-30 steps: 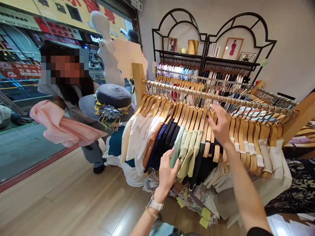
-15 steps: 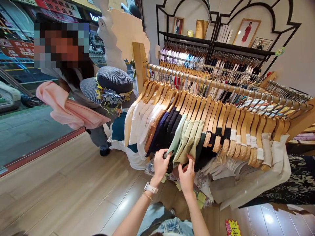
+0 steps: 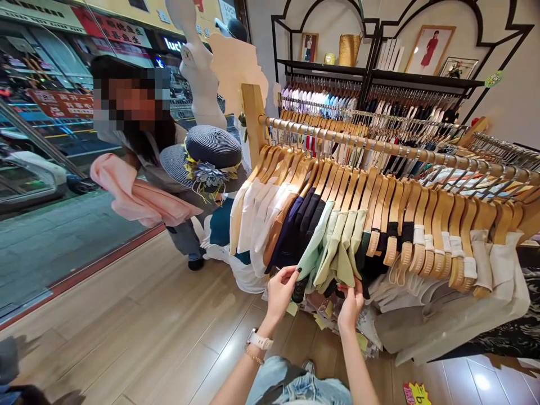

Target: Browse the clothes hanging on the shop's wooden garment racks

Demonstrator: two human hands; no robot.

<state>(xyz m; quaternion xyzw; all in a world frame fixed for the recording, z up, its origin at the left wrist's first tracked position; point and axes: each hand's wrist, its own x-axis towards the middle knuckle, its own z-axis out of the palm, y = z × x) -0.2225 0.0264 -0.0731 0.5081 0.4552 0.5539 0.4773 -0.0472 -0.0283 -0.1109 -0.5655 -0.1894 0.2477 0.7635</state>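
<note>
Several garments hang on wooden hangers from a wooden rail (image 3: 379,147) in front of me. My left hand (image 3: 282,289) pinches the lower edge of a mint green garment (image 3: 316,244). To its right, my right hand (image 3: 351,304) has its fingers closed on the lower edge of a light olive green garment (image 3: 346,261). Dark navy garments (image 3: 295,230) hang left of the mint one. A dark green garment (image 3: 363,247) is just right of the olive ones. A pale watch sits on my left wrist.
At the left, a person (image 3: 169,152) carries a pink garment (image 3: 141,194) beside a dark straw hat (image 3: 213,147) with flowers. White mannequins stand by the window. More clothes racks and a black shelf (image 3: 329,64) are behind the rail.
My hands have moved apart, the right one further right. The olive garment's edge is now spread toward the right hand. The view has shifted, so the rack and person appear further right.
</note>
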